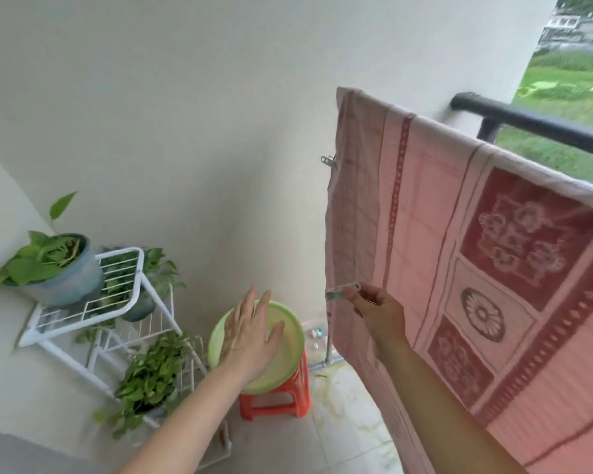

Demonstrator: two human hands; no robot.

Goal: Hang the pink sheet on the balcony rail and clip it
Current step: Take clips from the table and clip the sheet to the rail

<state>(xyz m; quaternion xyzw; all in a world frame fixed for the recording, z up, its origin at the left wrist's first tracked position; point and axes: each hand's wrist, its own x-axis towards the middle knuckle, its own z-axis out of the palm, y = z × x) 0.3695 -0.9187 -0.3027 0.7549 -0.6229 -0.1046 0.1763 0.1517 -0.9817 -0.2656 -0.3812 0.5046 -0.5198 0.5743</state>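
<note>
1. My right hand, at centre right of the frame, pinches a small metal clip between thumb and curled fingers.
2. The far end of this clip sits at the left hanging edge of the pink sheet. I cannot tell whether it already bites the cloth.
3. The pink sheet fills the right half of the frame. It hangs from a top fold that runs diagonally from upper centre down to the right edge, and what carries that fold is covered by the cloth.
4. The black balcony rail shows in the upper right, passing behind the top of the sheet, with green grass beyond it.
5. A 2nd metal clip is on the same left edge of the sheet, higher up, just left of centre frame.
6. The sheet has dark red patterned blocks and a wheel motif on its right part, and pale checks near the left edge.
7. My left hand, at lower centre, is released, fingers straight and spread, holding nothing.
8. It lies in front of a light green basin. I cannot tell whether it touches the basin.
9. The basin rests on a red plastic stool standing on the tiled floor at bottom centre.
10. At the left of the frame a white wire rack carries leafy potted plants, with a blue-grey pot on its top shelf.
</note>
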